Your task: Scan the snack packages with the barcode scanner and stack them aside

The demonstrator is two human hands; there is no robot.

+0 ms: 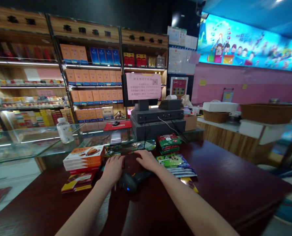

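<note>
My left hand [113, 167] rests palm down on the dark table, its fingers reaching forward beside a stack of orange and white boxes [84, 156]. Its fingertips bend slightly, and nothing shows in its grasp. To its right, my right hand [146, 160] lies low with the thumb and fingers apart, holding nothing that I can see. A black barcode scanner [135, 181] lies between my forearms, just nearer to me than the hands. Green and purple snack packets [174, 162] are stacked right of my right wrist. Yellow and maroon flat packs [78, 182] sit under and before the orange boxes.
A register with a screen carrying a pink notice [143, 87] stands beyond the table. Red and green packets [169, 143] lie before it. A bottle [64, 130] stands on the glass counter [47, 147] at left. Shelves of boxed goods line the back; wicker baskets [266, 113] are at right.
</note>
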